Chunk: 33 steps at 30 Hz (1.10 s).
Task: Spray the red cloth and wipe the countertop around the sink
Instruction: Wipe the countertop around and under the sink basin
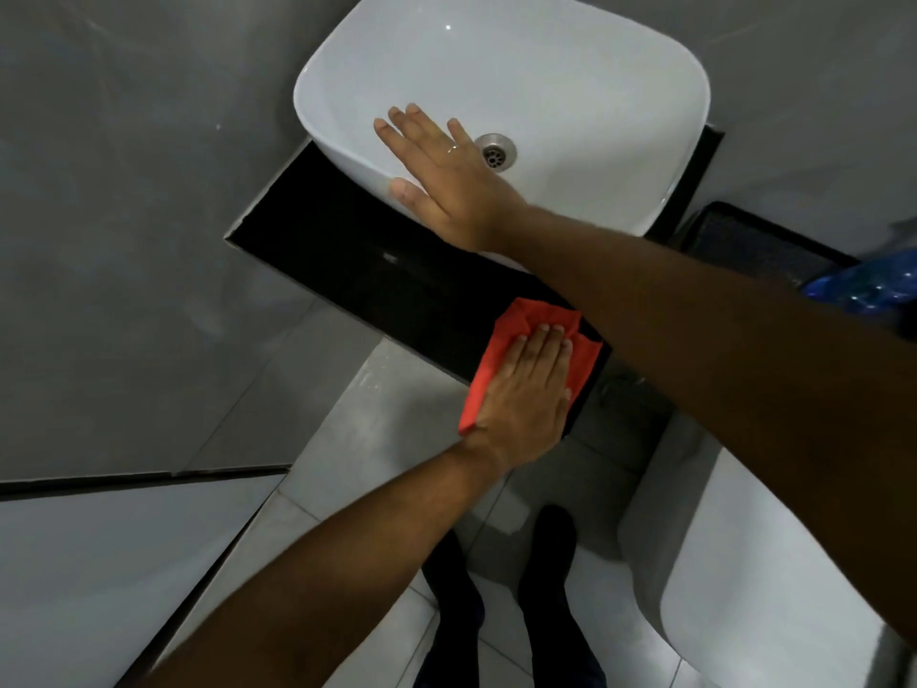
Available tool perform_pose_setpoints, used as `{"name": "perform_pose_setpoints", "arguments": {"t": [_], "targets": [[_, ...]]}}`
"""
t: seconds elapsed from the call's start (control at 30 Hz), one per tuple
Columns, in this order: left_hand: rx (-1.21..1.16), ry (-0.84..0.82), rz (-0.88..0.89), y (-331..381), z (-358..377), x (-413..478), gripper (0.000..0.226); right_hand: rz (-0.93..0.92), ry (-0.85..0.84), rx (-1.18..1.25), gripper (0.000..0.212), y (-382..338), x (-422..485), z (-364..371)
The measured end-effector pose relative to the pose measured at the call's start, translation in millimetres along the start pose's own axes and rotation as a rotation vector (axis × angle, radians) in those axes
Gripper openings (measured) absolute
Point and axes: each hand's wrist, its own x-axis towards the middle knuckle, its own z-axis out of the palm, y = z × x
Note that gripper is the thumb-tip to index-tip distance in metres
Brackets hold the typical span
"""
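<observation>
A red cloth (501, 350) lies on the front right part of the black countertop (322, 250), hanging slightly over its front edge. My left hand (526, 404) presses flat on the cloth, fingers pointing toward the sink. The white basin sink (546, 77) sits on the counter, with a metal drain (495, 151) in its bowl. My right hand (446, 181) rests open on the sink's front rim, fingers spread, holding nothing. No spray bottle is in view.
Grey walls close in on the left and behind the sink. A dark mat or tray (754, 245) and blue plastic (873, 285) are at the right. A white fixture (769, 588) stands lower right. My feet (546, 563) are on the tiled floor.
</observation>
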Motion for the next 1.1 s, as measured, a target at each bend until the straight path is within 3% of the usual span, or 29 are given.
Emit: {"name": "perform_pose_setpoints", "arguments": {"t": [0.07, 0.17, 0.27, 0.37, 0.43, 0.47, 0.53, 0.6, 0.83, 1.1], "targets": [[-0.113, -0.004, 0.039, -4.1, -3.0, -0.7, 0.063, 0.005, 0.054, -0.016, 0.058, 4.1, -11.7, -8.5], [-0.576, 0.024, 0.038, -30.8, -27.9, 0.2, 0.051, -0.112, 0.273, -0.160, 0.050, 15.1, -46.0, -26.2], [-0.646, 0.343, -0.087, -83.0, -60.0, 5.1, 0.032, -0.165, 0.506, -0.190, 0.029, 20.0, -98.6, -22.7], [-0.434, 0.593, -0.244, -128.2, -94.6, 21.3, 0.022, -0.124, 0.407, -0.142, 0.022, 12.5, -157.8, 12.6], [-0.322, 0.690, -0.222, -138.7, -115.3, 43.3, 0.020, 0.040, 0.229, -0.199, 0.040, 4.0, -187.5, 45.3], [-0.285, 0.702, -0.163, -138.6, -123.7, 56.4, 0.022, 0.166, 0.126, -0.212, 0.058, -2.5, -197.0, 62.9], [-0.241, 0.639, -0.019, -127.7, -136.1, 85.3, 0.028, 0.346, -0.048, -0.201, 0.097, -16.2, -208.4, 93.0], [-0.222, 0.522, 0.064, -108.5, -141.1, 110.2, 0.035, 0.398, -0.158, -0.224, 0.112, -27.1, -209.1, 110.6], [-0.275, 0.222, 0.084, -63.7, -137.3, 146.8, 0.054, 0.281, -0.200, -0.308, 0.100, -24.4, -231.3, 108.9], [-0.265, 0.124, 0.064, -63.3, -132.4, 147.4, 0.056, 0.120, -0.275, -0.255, 0.078, -2.6, -276.8, 85.5]]}}
